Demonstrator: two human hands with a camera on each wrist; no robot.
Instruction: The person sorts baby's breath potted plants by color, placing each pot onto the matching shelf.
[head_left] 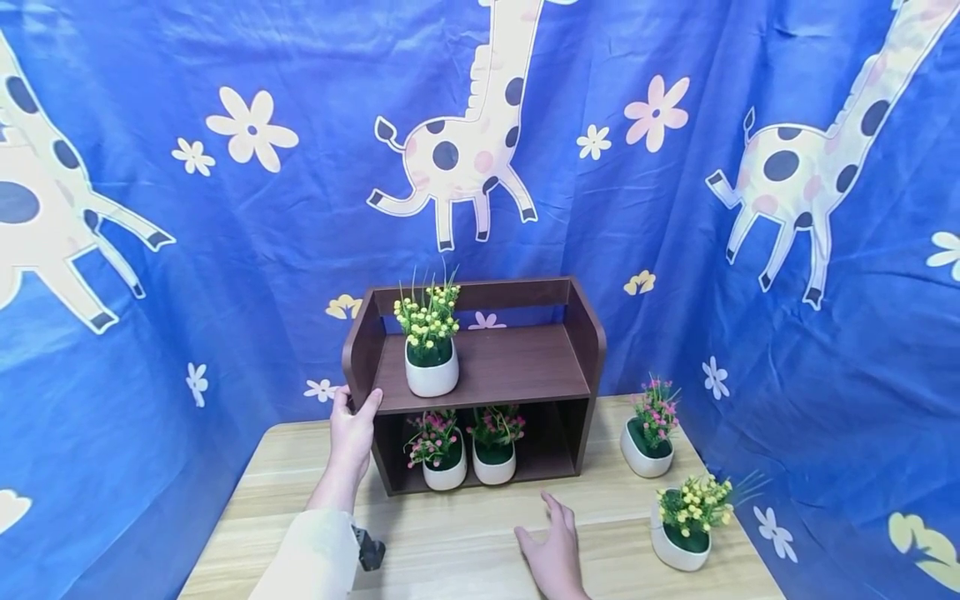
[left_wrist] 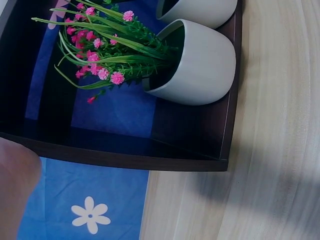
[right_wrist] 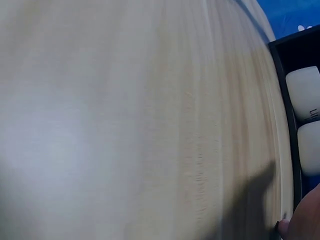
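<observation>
A dark brown two-tier shelf (head_left: 487, 367) stands on the table. My left hand (head_left: 351, 437) grips its left side panel, thumb at the front and fingers round the outer side. On the upper board sits a white pot of yellow flowers (head_left: 432, 371). Below, two white pots with pink flowers, a left one (head_left: 446, 472) and a right one (head_left: 495, 468), stand side by side; the left wrist view shows the nearer pot (left_wrist: 205, 67) up close. My right hand (head_left: 553, 550) hovers in front of the shelf, thumb and fingers spread, holding nothing.
Right of the shelf, a white pot of pink flowers (head_left: 647, 454) stands on the wooden table (head_left: 450, 550), with a pot of yellow flowers (head_left: 681, 550) nearer the front. Behind and at both sides hangs a blue curtain (head_left: 315, 233) with giraffes and flowers.
</observation>
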